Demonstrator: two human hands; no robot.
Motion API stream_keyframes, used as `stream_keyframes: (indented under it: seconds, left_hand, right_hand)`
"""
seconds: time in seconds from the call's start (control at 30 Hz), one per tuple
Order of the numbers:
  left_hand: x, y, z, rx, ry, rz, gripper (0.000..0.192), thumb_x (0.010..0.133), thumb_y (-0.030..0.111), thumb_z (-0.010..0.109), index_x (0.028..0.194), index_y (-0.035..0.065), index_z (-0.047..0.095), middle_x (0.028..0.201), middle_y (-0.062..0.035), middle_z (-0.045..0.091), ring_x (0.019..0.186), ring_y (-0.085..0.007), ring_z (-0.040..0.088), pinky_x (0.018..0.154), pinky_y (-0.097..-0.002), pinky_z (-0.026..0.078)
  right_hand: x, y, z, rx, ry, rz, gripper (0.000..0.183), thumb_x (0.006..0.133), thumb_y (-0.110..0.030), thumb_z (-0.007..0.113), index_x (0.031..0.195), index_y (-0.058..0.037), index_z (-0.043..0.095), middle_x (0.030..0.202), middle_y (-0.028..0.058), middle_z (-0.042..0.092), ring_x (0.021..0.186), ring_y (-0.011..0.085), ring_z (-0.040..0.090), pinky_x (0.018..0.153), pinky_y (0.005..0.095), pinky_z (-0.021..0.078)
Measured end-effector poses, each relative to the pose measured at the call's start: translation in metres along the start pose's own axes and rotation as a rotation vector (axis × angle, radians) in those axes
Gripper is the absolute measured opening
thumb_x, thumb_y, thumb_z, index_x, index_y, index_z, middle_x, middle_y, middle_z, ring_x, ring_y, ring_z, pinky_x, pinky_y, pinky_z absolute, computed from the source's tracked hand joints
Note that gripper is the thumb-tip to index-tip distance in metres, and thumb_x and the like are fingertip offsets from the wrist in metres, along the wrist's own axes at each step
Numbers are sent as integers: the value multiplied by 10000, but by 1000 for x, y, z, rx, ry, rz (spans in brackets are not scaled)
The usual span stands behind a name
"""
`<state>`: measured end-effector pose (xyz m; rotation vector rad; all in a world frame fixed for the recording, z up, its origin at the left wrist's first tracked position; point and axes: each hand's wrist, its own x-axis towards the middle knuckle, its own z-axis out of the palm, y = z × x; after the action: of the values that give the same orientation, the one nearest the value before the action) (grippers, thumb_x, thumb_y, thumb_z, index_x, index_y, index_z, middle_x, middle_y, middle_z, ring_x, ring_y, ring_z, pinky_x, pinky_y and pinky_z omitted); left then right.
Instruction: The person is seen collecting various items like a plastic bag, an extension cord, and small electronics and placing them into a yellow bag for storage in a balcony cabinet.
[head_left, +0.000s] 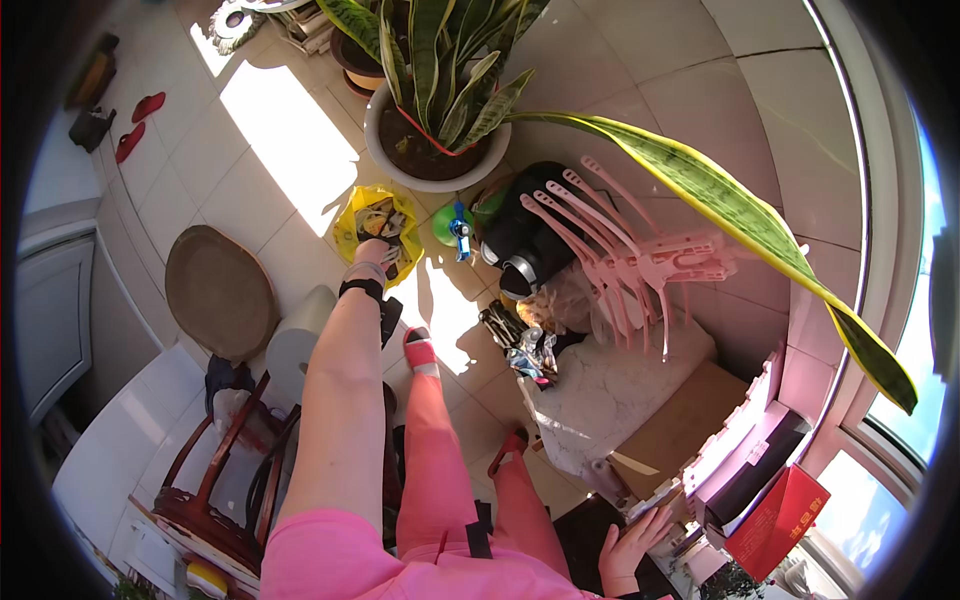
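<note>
My left hand reaches down into a yellow plastic bag on the tiled floor, at its lower left part. Dark and patterned crumpled items fill the bag. The fingers are partly hidden among them, so whether they grip something cannot be told. A black band circles that wrist. My right hand is low at the right, fingers spread, resting by the edge of a cluttered shelf or ledge, with nothing seen in it. Just right of the bag stands a green spray bottle with a blue trigger head.
A potted snake plant stands beyond the bag, one long leaf arching right. Pink plastic hangers, black cylindrical objects and a stone-patterned surface lie right. A round brown board, white cylinder and wooden chair are left.
</note>
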<state>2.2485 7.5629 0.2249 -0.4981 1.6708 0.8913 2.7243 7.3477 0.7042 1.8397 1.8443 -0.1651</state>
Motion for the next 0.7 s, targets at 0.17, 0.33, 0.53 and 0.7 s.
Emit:
stream_keyframes:
  seconds: [0.17, 0.33, 0.53, 0.7]
  left_hand:
    - [-10, 6, 3, 26, 0, 107, 324, 836, 145, 569, 1152, 75, 547, 1128, -75, 565, 1011, -242, 536, 845, -390, 424]
    - [-20, -9, -13, 283, 167, 370, 357, 744, 147, 622, 1093, 68, 621, 1061, -115, 613, 961, -238, 578, 794, -350, 458]
    - [-86, -62, -59, 516, 195, 331, 319, 713, 135, 634, 1013, 36, 678, 958, -160, 659, 853, -248, 642, 746, -341, 507]
    - [-202, -99, -46, 675, 90, 320, 390, 729, 114, 611, 1110, 31, 598, 997, -131, 575, 677, -169, 569, 548, -315, 469]
  right_hand:
    - [-4, 4, 7, -9, 19, -3, 766, 844, -226, 564, 1391, 120, 155, 1460, 345, 134, 1357, 527, 113, 1087, 656, 66]
    - [1, -1, 2, 15, 8, 17, 738, 819, -202, 596, 1354, 137, 216, 1437, 350, 181, 1354, 516, 136, 1099, 640, 57]
    - [0, -4, -3, 83, 64, 48, 740, 820, -255, 631, 1348, 129, 281, 1442, 338, 190, 1356, 507, 146, 1089, 646, 71]
    - [-8, 15, 13, 137, 166, 73, 744, 826, -371, 630, 1367, 51, 341, 1463, 268, 230, 1387, 426, 164, 1085, 646, 82]
